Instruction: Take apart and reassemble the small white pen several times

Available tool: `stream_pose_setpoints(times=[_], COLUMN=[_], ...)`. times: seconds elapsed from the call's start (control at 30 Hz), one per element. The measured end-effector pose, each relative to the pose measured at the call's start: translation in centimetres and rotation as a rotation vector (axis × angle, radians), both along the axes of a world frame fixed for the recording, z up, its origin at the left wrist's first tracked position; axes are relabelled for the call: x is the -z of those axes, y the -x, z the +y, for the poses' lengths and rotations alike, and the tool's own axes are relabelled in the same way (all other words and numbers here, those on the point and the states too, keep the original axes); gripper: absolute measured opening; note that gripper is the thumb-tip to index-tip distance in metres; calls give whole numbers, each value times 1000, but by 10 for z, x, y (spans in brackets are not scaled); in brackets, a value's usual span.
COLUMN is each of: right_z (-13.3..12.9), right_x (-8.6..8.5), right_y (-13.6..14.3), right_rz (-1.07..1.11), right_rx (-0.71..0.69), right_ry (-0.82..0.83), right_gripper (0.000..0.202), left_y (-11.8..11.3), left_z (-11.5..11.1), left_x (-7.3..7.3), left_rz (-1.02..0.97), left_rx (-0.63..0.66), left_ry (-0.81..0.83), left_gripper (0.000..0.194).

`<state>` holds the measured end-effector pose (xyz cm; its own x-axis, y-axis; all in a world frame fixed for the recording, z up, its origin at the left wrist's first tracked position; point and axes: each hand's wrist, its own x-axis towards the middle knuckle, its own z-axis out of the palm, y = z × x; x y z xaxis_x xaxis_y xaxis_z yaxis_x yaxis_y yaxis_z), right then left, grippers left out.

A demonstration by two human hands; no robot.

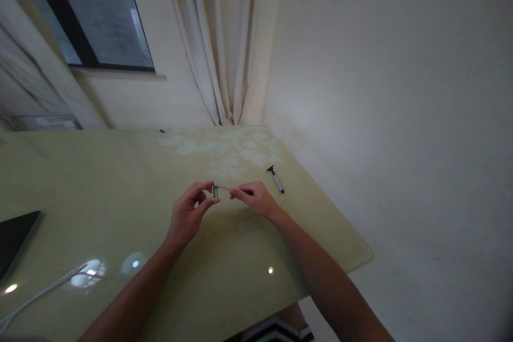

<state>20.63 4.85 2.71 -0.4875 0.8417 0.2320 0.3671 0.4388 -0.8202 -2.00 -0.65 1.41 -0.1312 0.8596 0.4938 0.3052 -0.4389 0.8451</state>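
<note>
Brace forearms (339, 288) for steadiness; holding small upright piece (215, 193) pinched in left hand (189, 207) above table (224, 288), thin stick (223, 187) pinched in right hand (257, 199), tip near piece's top; probably best guided gently, clear of razor-like tool (277, 180) beyond

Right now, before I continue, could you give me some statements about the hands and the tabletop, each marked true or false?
1. The left hand holds a small object between its fingers. True.
2. The right hand is empty. False: the right hand pinches a thin stick.
3. The razor-like tool lies left of both hands. False: the razor-like tool lies on the right, beyond the right hand.
4. A white cable lies at the lower left. True.
</note>
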Motion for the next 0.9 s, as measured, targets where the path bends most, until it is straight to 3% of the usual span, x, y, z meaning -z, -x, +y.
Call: stream_pose_setpoints(times=[0.1, 0.23, 0.63, 0.77, 0.9], right_z=[-1, -3, -2, -3, -4], right_x=[-1, 0, -1, -2, -5], right_y=[1, 2, 1, 1, 0], right_rz=[5, 11, -45, -62, -69], right_rx=[46, -34, 47, -9, 46], right_ry=[-24, 15, -37, -30, -60], right_gripper=[64, 61, 65, 63, 62], left_y=[0, 0, 2, 2, 2], left_z=[0, -1, 0, 0, -1], left_x=[0, 0, 1, 1, 0], left_rz=[0, 0, -5, -14, -15], left_rx=[0, 12, 23, 16, 7], left_ry=[1, 10, 31, 42, 37], left_gripper=[31, 33, 32, 34, 33])
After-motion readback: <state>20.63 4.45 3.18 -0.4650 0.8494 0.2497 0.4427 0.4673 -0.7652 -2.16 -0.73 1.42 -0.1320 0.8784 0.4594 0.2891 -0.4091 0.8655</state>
